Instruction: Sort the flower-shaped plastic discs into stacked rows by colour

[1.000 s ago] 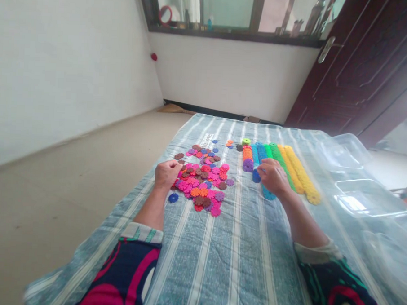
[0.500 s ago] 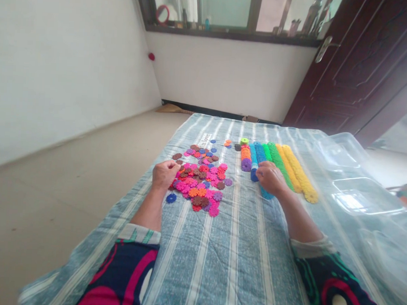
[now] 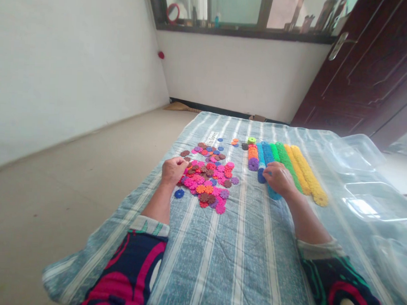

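Loose flower-shaped discs in pink, red, brown, orange, purple and blue form a pile (image 3: 205, 179) on the striped cloth. My left hand (image 3: 174, 170) is closed at the pile's left edge, its fingers pinched; whatever they hold is too small to name. Closed too, my right hand (image 3: 279, 178) is over the near part of the blue rows, and I cannot make out what is in its fingers. Beside it lie a green row (image 3: 289, 164), a yellow row (image 3: 308, 179) and a short orange and purple row (image 3: 253, 157). A single blue disc (image 3: 179, 193) lies near my left wrist.
Clear plastic containers (image 3: 378, 203) stand along the right side of the striped cloth (image 3: 219, 261). A few small discs (image 3: 235, 141) and a black piece (image 3: 244, 146) are at the back. Beyond are a wall, a window ledge and a dark red door (image 3: 365, 65).
The view has shifted slightly, so everything appears further right. Both hands keep nearly the same places over the cloth, with their fingers still closed.
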Demonstrator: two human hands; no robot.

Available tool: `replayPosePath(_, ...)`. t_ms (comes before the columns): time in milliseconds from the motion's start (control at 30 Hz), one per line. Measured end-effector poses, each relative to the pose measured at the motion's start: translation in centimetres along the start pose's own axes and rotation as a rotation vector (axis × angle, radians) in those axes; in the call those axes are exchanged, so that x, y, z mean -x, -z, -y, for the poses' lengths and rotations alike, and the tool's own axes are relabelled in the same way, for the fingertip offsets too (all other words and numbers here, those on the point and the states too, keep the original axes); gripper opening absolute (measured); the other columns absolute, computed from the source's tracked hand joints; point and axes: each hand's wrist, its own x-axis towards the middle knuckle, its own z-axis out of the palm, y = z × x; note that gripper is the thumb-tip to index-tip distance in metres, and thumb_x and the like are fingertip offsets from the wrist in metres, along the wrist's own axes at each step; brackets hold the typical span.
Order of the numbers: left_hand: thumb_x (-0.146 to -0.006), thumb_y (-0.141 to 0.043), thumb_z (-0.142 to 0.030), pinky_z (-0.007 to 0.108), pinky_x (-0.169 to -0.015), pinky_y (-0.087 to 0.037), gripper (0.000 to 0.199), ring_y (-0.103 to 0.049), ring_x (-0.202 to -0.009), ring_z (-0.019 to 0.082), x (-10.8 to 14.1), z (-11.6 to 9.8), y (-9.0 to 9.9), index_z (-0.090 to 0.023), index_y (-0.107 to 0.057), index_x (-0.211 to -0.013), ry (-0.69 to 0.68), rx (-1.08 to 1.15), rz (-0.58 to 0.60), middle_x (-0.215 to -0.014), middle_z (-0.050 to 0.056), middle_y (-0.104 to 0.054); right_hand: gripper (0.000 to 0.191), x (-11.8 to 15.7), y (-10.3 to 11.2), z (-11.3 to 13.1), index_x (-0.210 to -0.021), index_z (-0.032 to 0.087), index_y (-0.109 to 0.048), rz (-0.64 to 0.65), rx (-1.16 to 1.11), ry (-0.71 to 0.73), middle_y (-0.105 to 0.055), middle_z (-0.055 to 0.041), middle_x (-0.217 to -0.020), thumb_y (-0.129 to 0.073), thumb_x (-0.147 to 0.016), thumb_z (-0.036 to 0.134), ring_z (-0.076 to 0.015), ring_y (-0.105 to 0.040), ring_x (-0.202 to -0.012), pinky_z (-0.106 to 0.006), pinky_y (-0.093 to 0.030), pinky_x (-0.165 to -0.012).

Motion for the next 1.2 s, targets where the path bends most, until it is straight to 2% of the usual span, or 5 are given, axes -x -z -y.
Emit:
replayPosePath(200, -0.068, -0.057, -0.033, 0.025, -0.064, -0.042, 0.020, -0.059, -0.064, 0.015, 0.5, -0.3, 0.0, -0.017, -0.067, -0.062, 0.019, -0.003, 0.018, -0.061, 0.000, -0.065, 0.021, 0.1, -0.2, 2.2, -0.081, 0.019, -0.073, -0.081, -0.055, 0.090, -0.068, -0.0086, -0.095, -0.053, -0.087, 0.020, -0.0232, -0.059, -0.097, -0.034, -0.044, -0.087)
replayPosePath(533, -0.070, -0.060, -0.029, 0.025, -0.064, -0.041, 0.018, -0.058, -0.065, 0.014, 0.8, -0.4, 0.0, -0.015, -0.069, -0.064, 0.047, 0.009, 0.037, -0.064, 0.001, -0.066, 0.015, 2.2, -2.6, 18.0, -0.080, 0.019, -0.068, -0.047, -0.285, 0.634, -0.063, -0.0109, -0.107, -0.057, -0.089, 0.016, -0.0251, -0.050, -0.112, -0.037, -0.043, -0.091)
replayPosePath(700, -0.070, -0.059, -0.030, 0.025, -0.062, -0.041, 0.020, -0.058, -0.064, 0.015, 0.7, -0.3, 0.0, -0.014, -0.070, -0.067, 0.060, 0.026, 0.062, -0.065, 0.002, -0.067, 0.011, 1.6, -3.9, 22.7, -0.089, 0.018, -0.069, 0.018, -0.153, 0.743, -0.061, -0.0120, -0.110, -0.068, -0.084, 0.028, -0.0290, -0.048, -0.113, -0.039, -0.044, -0.086)
replayPosePath(1033, -0.069, -0.058, -0.033, 0.024, -0.063, -0.043, 0.021, -0.059, -0.064, 0.015, 0.1, -0.1, 0.1, -0.016, -0.070, -0.065, 0.033, 0.027, 0.054, -0.065, 0.001, -0.069, 0.022, 1.0, -4.1, 23.5, -0.082, 0.023, -0.069, 0.001, -0.082, 0.733, -0.065, -0.0045, -0.104, -0.051, -0.095, 0.024, -0.0218, -0.053, -0.108, -0.033, -0.044, -0.088)
replayPosePath(1200, -0.068, -0.059, -0.035, 0.025, -0.060, -0.040, 0.022, -0.058, -0.062, 0.016, -0.2, 0.1, 0.0, -0.017, -0.069, -0.063, 0.017, 0.053, 0.040, -0.061, 0.001, -0.065, 0.027, 0.5, -2.0, 18.5, -0.078, 0.026, -0.069, -0.105, -0.282, 0.558, -0.065, -0.0017, -0.114, -0.049, -0.094, 0.021, -0.0195, -0.053, -0.114, -0.033, -0.045, -0.096)
